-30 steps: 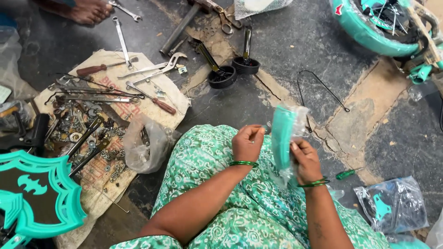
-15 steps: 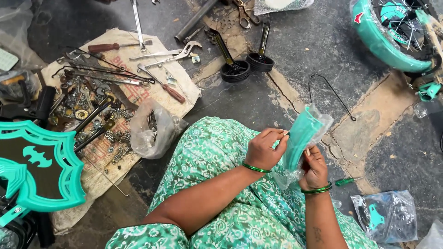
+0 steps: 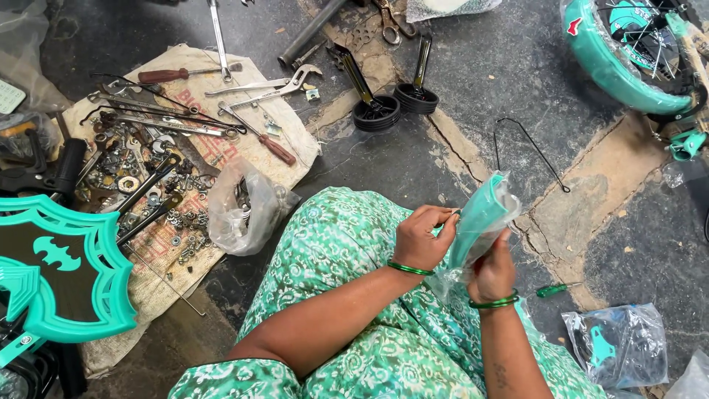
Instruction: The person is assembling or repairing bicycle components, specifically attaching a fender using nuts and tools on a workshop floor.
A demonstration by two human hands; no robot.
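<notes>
A curved teal plastic part [image 3: 480,216] wrapped in clear plastic film is held over my lap. My right hand [image 3: 493,272] grips it from below, fingers closed around the lower end. My left hand [image 3: 421,238] pinches the clear wrapping at the part's left side, near its middle. Both wrists wear green bangles. My lap is covered in green patterned cloth [image 3: 347,244].
A sack cloth [image 3: 188,59] on the left holds wrenches, screwdrivers, nuts and washers. A clear bag [image 3: 244,203] lies beside it. Two black pedals [image 3: 391,107] sit ahead. A teal-tyred wheel [image 3: 628,52] lies top right, a teal and black panel [image 3: 59,273] left, a bagged part [image 3: 620,343] lower right.
The view has shifted, so the hands now sit further right and lower. The wrapped teal part has tilted from upright to leaning right, and my left hand has moved onto its wrapping.
</notes>
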